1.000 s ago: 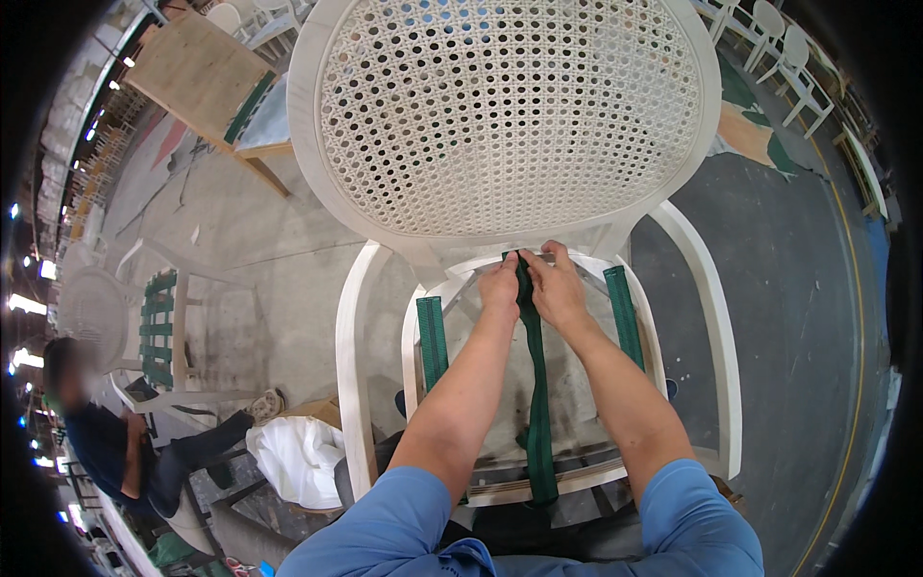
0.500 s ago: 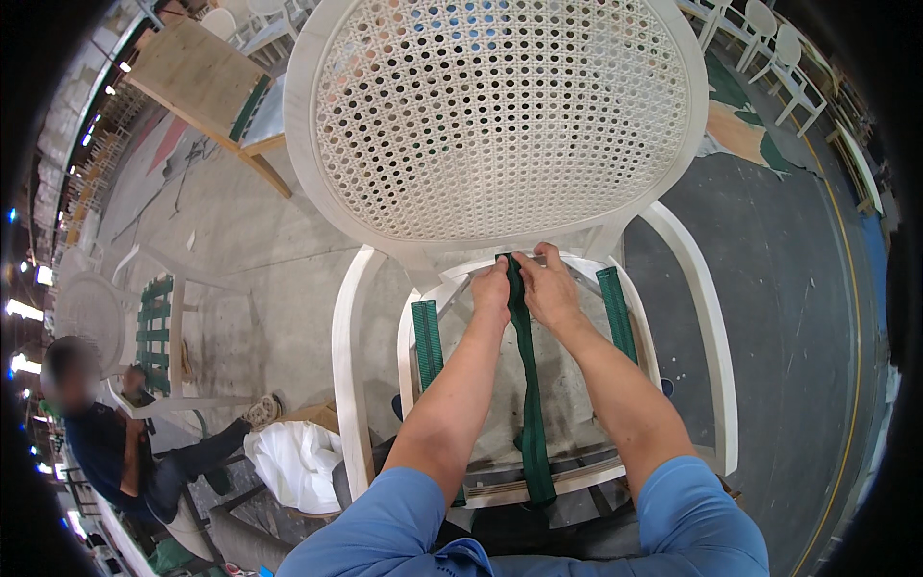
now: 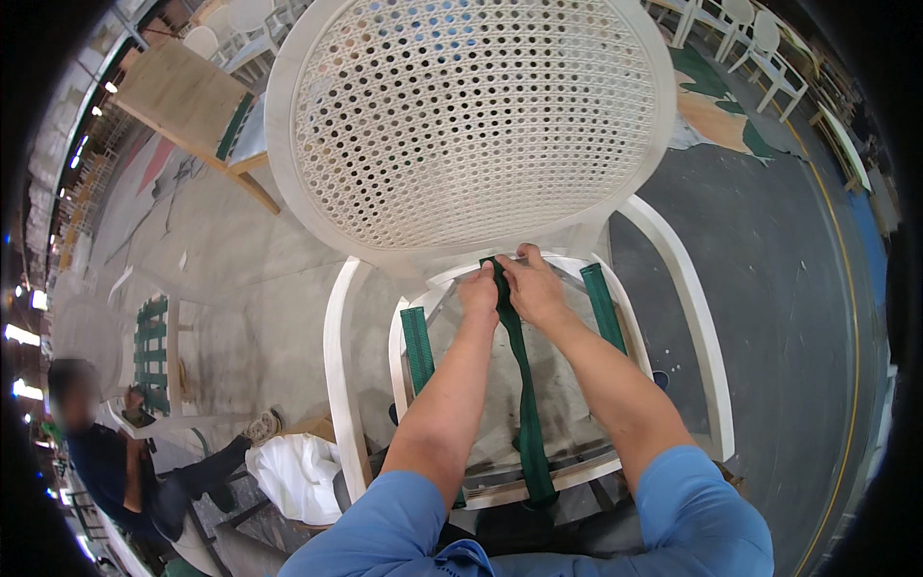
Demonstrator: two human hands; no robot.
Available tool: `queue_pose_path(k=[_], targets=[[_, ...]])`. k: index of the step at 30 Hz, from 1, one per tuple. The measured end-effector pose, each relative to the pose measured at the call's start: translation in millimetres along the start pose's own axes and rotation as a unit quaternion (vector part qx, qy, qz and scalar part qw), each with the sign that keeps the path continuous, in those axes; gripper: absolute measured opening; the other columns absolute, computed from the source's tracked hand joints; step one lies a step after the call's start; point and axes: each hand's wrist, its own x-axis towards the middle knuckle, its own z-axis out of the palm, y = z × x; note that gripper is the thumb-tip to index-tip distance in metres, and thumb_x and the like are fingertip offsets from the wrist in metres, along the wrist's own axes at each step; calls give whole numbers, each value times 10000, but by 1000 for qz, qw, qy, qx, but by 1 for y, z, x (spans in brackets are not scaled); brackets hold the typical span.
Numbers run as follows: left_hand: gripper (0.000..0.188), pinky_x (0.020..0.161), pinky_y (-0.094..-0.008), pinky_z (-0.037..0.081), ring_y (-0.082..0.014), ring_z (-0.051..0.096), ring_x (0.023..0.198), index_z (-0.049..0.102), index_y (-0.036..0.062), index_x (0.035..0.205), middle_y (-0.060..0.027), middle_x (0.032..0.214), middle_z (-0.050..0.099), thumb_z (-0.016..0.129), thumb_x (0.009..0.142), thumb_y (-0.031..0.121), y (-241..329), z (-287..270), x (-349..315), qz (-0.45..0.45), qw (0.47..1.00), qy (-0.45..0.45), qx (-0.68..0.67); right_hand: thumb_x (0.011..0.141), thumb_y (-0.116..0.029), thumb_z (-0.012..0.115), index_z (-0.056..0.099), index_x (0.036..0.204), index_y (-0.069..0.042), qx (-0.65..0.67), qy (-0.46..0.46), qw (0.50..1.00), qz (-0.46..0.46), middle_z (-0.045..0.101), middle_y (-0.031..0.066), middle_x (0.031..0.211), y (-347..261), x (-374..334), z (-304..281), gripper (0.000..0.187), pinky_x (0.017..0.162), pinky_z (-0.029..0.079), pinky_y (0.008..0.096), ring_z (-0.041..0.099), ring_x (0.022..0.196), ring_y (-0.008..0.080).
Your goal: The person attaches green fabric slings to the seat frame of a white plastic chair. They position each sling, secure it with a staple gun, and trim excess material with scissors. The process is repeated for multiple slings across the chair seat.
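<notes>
Three straps (image 3: 535, 462) on white chair (image 3: 461, 192) — grey floor (image 3: 769, 279)

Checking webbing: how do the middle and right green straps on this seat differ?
The middle strap is held near its far end by the left hand and right hand; the right strap is in neither.
The middle strap bends and narrows; the right strap's visible part looks flat, straight.
Both are green webbing.

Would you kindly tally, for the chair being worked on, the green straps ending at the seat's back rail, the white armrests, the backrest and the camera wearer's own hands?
Green straps: 3
White armrests: 2
Caned backrest: 1
Wearer's hands: 2
Total: 8
</notes>
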Motion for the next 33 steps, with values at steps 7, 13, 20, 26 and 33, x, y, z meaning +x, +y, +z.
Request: queue_pose_path(k=[7,13,20,26,33], targets=[[317,821,-364,540,-224,685,885,742,-69,1089,-154,1021,746,684,1011,232,-5,5,16,-3,1000,15,1,953,-124,660,650,1335,-98,132,84,987,-32,574,201,1360,-9,-83,-31,383,1007,499,444,598,1213,387],[301,919,-461,524,-278,625,979,684,46,1154,-120,1068,673,612,1039,314,1,1,53,-39,990,-137,-8,918,-91,705,733,981,-17,142,283,949,-3,713,124,873,9,-317,-206,102,748,550,347,702,817,229],[511,1092,-635,443,-347,605,1222,615,91,1324,-148,1286,647,364,1088,469,-11,50,11,-188,965,-159,93,997,-302,637,707,1041,0,-59,409,745,523,721,113,875,166,-559,-368,313,773,538,366,698,837,250],[392,1031,-449,467,-283,578,1142,634,44,1285,-127,1235,640,626,1021,333,-13,75,10,-92,983,-150,44,824,-188,735,728,1048,62,-10,172,698,695,722,156,909,200,-702,-331,336,729,497,398,640,819,215],[560,1101,-375,430,-272,564,1302,539,-19,1440,-146,1461,593,739,955,177,29,-11,24,26,999,16,20,673,4,692,662,993,68,60,228,734,637,668,92,819,282,-652,-244,327,621,493,360,602,700,189]])
